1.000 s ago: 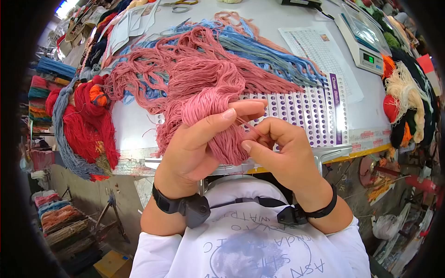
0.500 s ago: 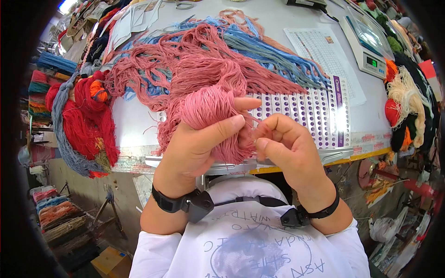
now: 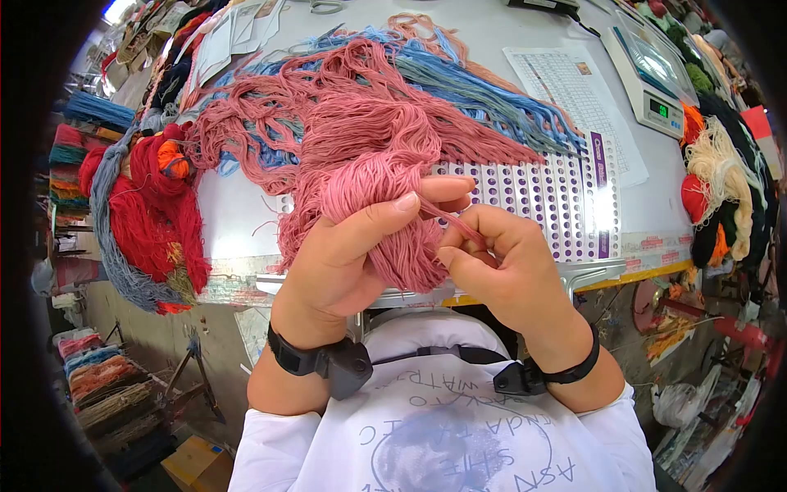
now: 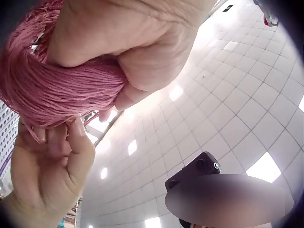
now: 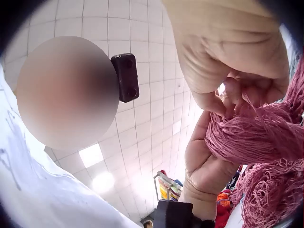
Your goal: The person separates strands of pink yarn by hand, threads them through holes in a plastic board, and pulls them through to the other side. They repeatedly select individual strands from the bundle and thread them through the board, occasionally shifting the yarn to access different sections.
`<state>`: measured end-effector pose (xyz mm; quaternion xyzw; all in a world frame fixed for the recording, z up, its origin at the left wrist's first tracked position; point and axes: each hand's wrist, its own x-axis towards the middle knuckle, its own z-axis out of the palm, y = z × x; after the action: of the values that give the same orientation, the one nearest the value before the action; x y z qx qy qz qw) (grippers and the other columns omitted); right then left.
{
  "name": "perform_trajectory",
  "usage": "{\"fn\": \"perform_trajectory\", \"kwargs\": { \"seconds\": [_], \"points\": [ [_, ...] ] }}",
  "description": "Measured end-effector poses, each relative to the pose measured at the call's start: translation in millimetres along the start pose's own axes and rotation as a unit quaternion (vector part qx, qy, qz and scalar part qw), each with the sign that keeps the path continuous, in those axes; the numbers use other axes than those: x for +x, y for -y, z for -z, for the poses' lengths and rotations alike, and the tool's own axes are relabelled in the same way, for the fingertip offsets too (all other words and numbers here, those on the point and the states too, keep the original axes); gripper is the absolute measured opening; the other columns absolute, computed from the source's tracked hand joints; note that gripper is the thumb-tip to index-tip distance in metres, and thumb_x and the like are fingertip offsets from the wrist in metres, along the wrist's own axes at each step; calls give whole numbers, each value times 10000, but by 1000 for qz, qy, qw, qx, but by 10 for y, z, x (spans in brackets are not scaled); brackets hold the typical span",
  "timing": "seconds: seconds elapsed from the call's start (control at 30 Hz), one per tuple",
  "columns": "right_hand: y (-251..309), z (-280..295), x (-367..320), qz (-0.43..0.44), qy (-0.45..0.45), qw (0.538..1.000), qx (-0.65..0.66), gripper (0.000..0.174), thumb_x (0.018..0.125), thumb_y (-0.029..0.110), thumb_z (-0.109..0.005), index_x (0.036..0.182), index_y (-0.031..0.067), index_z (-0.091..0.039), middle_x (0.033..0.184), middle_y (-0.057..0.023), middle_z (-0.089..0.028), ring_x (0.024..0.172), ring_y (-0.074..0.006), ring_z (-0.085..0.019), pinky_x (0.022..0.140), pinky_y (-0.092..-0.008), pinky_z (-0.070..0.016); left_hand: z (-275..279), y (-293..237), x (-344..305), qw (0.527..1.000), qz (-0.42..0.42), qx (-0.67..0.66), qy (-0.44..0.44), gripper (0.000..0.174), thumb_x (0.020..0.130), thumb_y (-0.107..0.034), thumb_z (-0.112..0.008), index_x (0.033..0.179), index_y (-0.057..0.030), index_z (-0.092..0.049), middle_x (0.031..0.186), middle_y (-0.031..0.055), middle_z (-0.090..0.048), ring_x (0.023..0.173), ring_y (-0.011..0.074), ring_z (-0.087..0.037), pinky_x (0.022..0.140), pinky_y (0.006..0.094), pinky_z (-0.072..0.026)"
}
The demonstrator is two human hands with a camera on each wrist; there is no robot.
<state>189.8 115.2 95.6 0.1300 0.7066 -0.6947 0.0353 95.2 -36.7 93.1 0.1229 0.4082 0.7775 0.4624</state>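
Observation:
A thick bundle of pink yarn (image 3: pixel 373 189) lies looped through the left hand (image 3: pixel 348 254), whose thumb and fingers grip it near the table's front edge. The right hand (image 3: pixel 508 262) pinches a thin twist of strands at the bundle's right side, drawn a short way out. More dusty-pink yarn (image 3: pixel 352 123) spreads behind on the table, over blue yarn (image 3: pixel 492 98). In the left wrist view the pink bundle (image 4: pixel 61 90) curves round under the left hand (image 4: pixel 128 42). The right wrist view has the right hand's (image 5: pixel 232 47) fingertips at the bundle's (image 5: pixel 256 133) end.
A perforated white board (image 3: pixel 525 201) lies right of the bundle, with a printed sheet (image 3: pixel 566 90) and a scale (image 3: pixel 648 98) beyond. Red and grey skeins (image 3: pixel 156 221) hang over the left edge; cream and dark ones (image 3: pixel 721 172) hang at the right. Papers (image 3: pixel 238 37) lie back left.
The right hand has shifted slightly right from a second ago, and a thicker twist of strands now runs between the hands. The left hand keeps its grip on the bundle.

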Motion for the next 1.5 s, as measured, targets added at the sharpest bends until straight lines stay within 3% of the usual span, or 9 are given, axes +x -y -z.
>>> {"fn": "perform_trajectory", "kwargs": {
  "seconds": [0.2,0.37,0.77,0.97,1.03,1.17,1.27,1.33,1.5],
  "points": [
    [29,32,-17,-29,24,993,112,52,782,89,-613,781,44,-586,643,69,-490,571,-6,-400,504,-189,-321,22,-30,-20,998,12,-57,-21,432,865,-129,-538,1248,63,-480,1193,169,-551,1052,238,-568,925,364,-450],
    [12,48,-21,-71,56,978,187,83,785,96,-585,829,33,-553,740,36,-509,660,-34,-433,598,-189,-339,-33,-31,-19,996,-37,66,-40,517,781,-30,-638,1264,47,-472,1071,125,-612,950,179,-602,843,315,-482],
    [3,57,-15,-31,64,968,243,92,815,49,-587,900,15,-586,785,29,-555,692,-18,-478,594,-169,-361,-73,-44,-4,998,-34,11,-50,476,794,-19,-624,1244,46,-485,1016,118,-634,919,188,-618,836,320,-489],
    [-9,14,5,-15,19,998,53,97,773,46,-642,845,13,-586,730,32,-517,677,-33,-464,617,-188,-377,-42,-19,9,996,-45,45,-56,462,807,-16,-613,1244,50,-477,1028,130,-632,925,203,-623,829,326,-494],
    [-171,-26,63,122,-41,986,102,85,787,59,-636,830,16,-576,712,30,-511,668,-51,-457,628,-208,-392,-13,2,12,995,-51,46,-66,460,806,-16,-614,1241,50,-479,1029,130,-631,928,206,-624,827,328,-496],
    [-38,-52,17,50,-66,982,170,72,787,56,-629,812,23,-570,683,27,-496,662,-67,-462,635,-223,-402,-36,-5,23,992,-69,42,-95,455,804,-15,-618,1233,52,-483,1028,129,-630,946,205,-623,815,328,-508],
    [35,-67,-5,64,-51,991,110,91,771,74,-642,811,31,-573,663,13,-490,643,-67,-446,600,-229,-381,-69,-43,23,993,-72,59,-73,456,805,-12,-617,1234,55,-480,1016,120,-632,904,194,-635,790,318,-516],
    [95,-44,-27,29,-43,997,-59,123,746,106,-677,800,36,-591,634,8,-479,605,-67,-416,548,-240,-343,-78,-45,16,993,-65,61,-78,455,805,-12,-617,1234,53,-481,1010,116,-633,870,186,-641,776,309,-517],
    [56,-75,-20,32,-59,996,-57,129,728,123,-694,760,34,-606,614,10,-469,546,-53,-373,491,-241,-298,-70,-31,26,992,-72,63,-78,446,806,-11,-615,1231,46,-490,987,103,-639,776,173,-651,747,290,-519]
  ]
}}
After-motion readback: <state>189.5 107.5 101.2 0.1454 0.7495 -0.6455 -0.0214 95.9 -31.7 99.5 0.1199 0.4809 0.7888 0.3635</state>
